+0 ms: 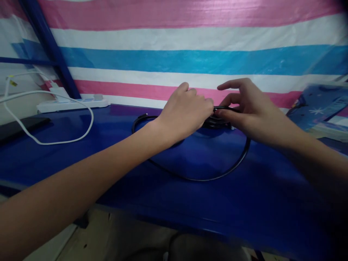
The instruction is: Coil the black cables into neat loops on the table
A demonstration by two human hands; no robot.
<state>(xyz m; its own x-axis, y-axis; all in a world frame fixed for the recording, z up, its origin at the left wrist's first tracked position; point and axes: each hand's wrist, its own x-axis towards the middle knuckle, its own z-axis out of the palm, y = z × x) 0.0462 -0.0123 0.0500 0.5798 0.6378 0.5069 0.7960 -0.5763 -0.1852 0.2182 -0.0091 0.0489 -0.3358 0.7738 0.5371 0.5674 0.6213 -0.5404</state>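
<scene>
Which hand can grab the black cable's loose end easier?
Probably the left hand: it holds the coil on the side where the cable end lies; the right hand is farther off.

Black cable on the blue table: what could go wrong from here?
1. The left hand and right hand grip the black cable only at the coiled bundle; the wide loop lies slack on the table and could spring the coil loose.
2. Its free end lies unheld left of the hands, so it may drag or tangle.
</scene>
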